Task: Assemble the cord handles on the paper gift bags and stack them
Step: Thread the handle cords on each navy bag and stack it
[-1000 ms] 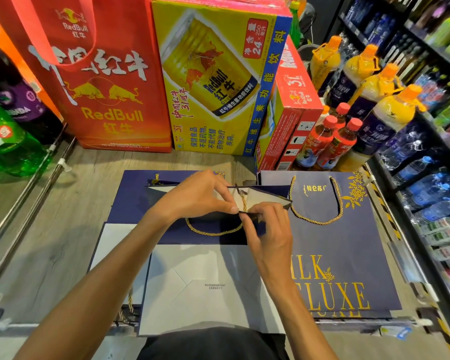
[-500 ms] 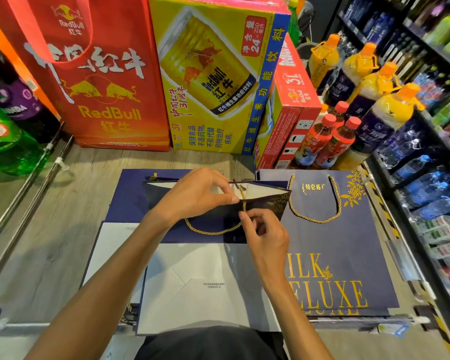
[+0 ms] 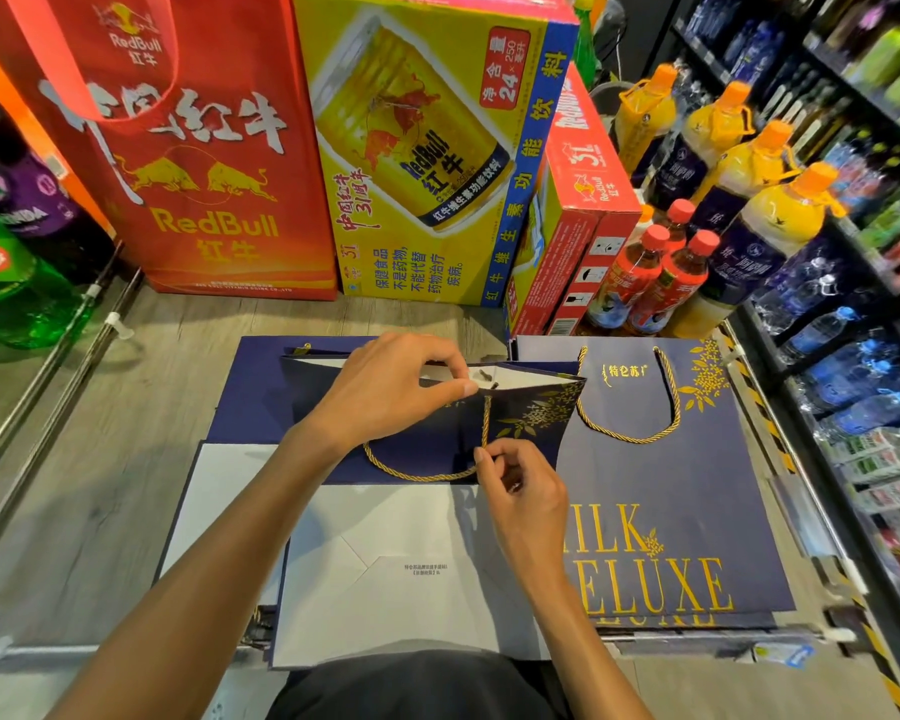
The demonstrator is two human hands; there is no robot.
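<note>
A navy paper gift bag [image 3: 531, 418] lies in front of me with its mouth held open, its white folded base [image 3: 411, 563] toward me. My left hand [image 3: 391, 392] pinches the bag's top edge beside the cord hole. My right hand [image 3: 520, 491] pinches the gold cord handle [image 3: 417, 472] below that hole; the cord runs taut up to the rim and loops left across the bag's face. To the right lies a stack of finished navy bags [image 3: 697, 511] with gold lettering, the top one carrying its own gold cord [image 3: 630, 433].
More flat navy bags [image 3: 250, 397] lie under and left of the one I hold. Red Bull bag [image 3: 178, 163] and yellow carton [image 3: 427, 163] stand behind. Drink bottles [image 3: 661, 272] crowd the right, soda bottles [image 3: 11, 262] the left, on a wooden shelf [image 3: 100, 485].
My right hand has dropped from the bag's rim toward me, pulling the gold cord down through the hole. My left hand stays pinching the rim.
</note>
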